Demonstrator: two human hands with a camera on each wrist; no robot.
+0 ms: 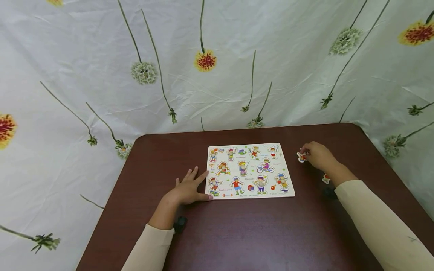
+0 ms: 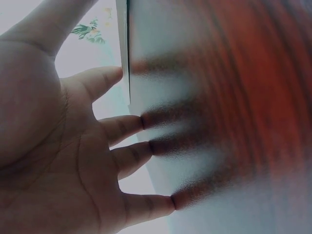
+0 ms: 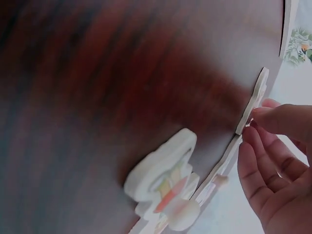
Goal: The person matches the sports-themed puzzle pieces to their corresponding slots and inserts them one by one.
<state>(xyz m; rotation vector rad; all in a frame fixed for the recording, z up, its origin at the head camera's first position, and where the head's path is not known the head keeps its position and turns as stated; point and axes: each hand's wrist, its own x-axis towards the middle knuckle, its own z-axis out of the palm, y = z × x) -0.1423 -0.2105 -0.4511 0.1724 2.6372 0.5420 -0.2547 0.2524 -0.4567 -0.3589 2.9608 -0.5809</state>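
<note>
A pale wooden puzzle board [image 1: 249, 165] with printed sports figures lies on the table. My left hand [image 1: 188, 190] has its fingers spread at the board's left edge, thumb and index finger touching it; in the left wrist view the fingertips [image 2: 163, 202] rest on the tabletop. Right of the board, my right hand [image 1: 318, 155] pinches a small figure-shaped puzzle piece [image 1: 301, 157], apparently by its knob, which the fingers hide. The right wrist view has this piece [image 3: 253, 100] standing close to the tabletop. Another puzzle piece [image 1: 326, 178] lies beside the right forearm.
Nearer the right wrist camera are a puzzle piece with a round knob [image 3: 165, 180] and a further piece [image 3: 219, 168] behind it. The dark brown table [image 1: 244, 233] has rounded back corners. Behind it hangs a white flowered cloth [image 1: 223, 90].
</note>
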